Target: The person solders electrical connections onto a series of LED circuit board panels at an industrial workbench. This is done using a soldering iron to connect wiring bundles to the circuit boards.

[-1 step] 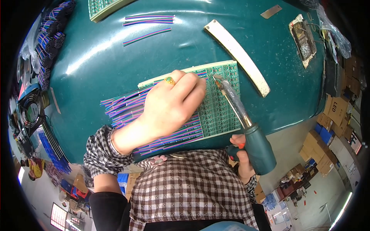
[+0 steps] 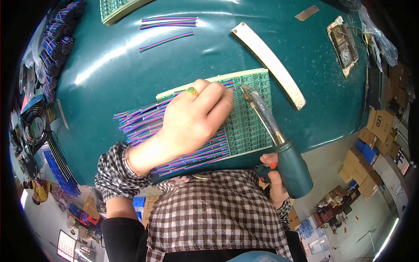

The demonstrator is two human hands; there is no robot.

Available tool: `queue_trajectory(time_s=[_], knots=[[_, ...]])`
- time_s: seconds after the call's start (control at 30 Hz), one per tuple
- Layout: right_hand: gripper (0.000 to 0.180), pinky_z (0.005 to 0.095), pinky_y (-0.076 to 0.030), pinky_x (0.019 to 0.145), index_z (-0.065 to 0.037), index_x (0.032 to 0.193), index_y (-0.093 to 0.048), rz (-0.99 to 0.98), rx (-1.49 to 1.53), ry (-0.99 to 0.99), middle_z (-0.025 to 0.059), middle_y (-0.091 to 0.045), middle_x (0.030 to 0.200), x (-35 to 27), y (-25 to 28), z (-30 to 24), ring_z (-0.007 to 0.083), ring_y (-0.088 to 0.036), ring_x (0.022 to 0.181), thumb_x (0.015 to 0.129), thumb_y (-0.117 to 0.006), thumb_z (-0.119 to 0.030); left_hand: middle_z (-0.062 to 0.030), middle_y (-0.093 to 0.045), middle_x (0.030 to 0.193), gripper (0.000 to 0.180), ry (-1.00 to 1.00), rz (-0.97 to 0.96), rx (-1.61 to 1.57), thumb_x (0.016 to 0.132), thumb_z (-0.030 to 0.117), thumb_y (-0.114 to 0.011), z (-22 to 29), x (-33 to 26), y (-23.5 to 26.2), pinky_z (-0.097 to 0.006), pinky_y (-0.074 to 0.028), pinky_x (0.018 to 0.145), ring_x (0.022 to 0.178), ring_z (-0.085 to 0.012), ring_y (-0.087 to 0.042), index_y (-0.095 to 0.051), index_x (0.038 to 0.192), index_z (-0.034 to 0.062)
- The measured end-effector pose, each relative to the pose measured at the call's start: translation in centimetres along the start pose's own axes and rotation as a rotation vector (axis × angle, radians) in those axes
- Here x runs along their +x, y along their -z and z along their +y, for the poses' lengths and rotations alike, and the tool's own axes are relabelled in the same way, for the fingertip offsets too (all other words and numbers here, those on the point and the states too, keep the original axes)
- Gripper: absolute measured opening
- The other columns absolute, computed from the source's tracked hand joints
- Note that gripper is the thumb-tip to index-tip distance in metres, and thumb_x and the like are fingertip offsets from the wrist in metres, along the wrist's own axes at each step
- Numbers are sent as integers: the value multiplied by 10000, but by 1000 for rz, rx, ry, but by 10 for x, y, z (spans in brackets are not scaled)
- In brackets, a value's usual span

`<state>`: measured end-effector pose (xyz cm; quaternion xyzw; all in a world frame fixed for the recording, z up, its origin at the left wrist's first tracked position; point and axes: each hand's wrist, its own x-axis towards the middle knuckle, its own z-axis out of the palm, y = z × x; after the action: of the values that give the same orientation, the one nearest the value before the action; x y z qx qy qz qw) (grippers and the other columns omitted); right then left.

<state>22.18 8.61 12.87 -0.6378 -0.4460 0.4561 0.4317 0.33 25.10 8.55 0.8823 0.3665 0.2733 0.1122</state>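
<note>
A green circuit board panel [image 2: 251,118] lies in front of me, with many thin multicoloured ribbon wires [image 2: 144,124] spread over its left part and past its left edge. My left hand [image 2: 194,115], wearing a ring with a green stone, rests over the panel. Its fingers are curled and closed on a ribbon wire near the far edge; the fingertips are partly hidden. Gripped by its handle in my right hand [image 2: 274,177] is a dark green soldering gun [image 2: 294,170]. Its thin tip comes down just right of my left fingertips, at or close above the board.
Loose ribbon wires [image 2: 168,24] lie farther back, near another stack of boards [image 2: 120,11]. A curved white strip [image 2: 270,61] sits right of the panel. At the far right is a dirty tray [image 2: 342,46]. Wire bundles [image 2: 52,48] and a small fan [image 2: 35,126] stand at left.
</note>
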Motion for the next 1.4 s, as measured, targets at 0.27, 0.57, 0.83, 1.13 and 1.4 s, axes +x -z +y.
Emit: queue_trajectory(time_s=[0.27, 0.57, 0.83, 1.13, 1.4], knots=[[323, 445, -573, 784, 98, 975, -574, 33, -24, -80, 170, -589, 891, 1, -7, -6, 275, -606, 828, 891, -665, -200, -48, -515, 848, 273, 16, 2, -55, 680, 90, -626, -2, 1, 0, -284, -489, 587, 742, -187, -554, -638, 947, 35], [309, 449, -566, 805, 83, 988, -576, 34, 31, -100, 157, -591, 908, -2, -6, 0, 261, -602, 847, 897, -667, -198, -52, -603, 885, 286, 123, -56, -206, 676, -13, -705, -2, 5, 9, -336, -495, 602, 735, -228, -597, -682, 955, 43], [326, 437, -570, 780, 85, 964, -581, 77, 41, -79, 150, -595, 873, 1, -11, -4, 251, -599, 792, 889, -682, -216, -53, -602, 886, 295, 123, -62, -206, 670, -5, -706, -2, 3, 7, -338, -497, 605, 737, -227, -598, -677, 961, 41], [323, 428, -571, 773, 83, 935, -581, 78, 43, -77, 144, -591, 847, 2, -13, -6, 250, -598, 773, 878, -691, -216, -53, -600, 888, 307, 67, -40, -125, 667, 22, -711, -1, 2, 3, -322, -499, 586, 729, -215, -597, -674, 971, 41], [312, 433, -569, 786, 83, 959, -588, 91, 62, -132, 145, -594, 872, 0, -13, -9, 256, -603, 808, 884, -686, -204, -47, -599, 887, 299, 64, -56, -125, 667, 25, -715, -1, 3, 6, -314, -500, 582, 730, -208, -597, -673, 962, 44]])
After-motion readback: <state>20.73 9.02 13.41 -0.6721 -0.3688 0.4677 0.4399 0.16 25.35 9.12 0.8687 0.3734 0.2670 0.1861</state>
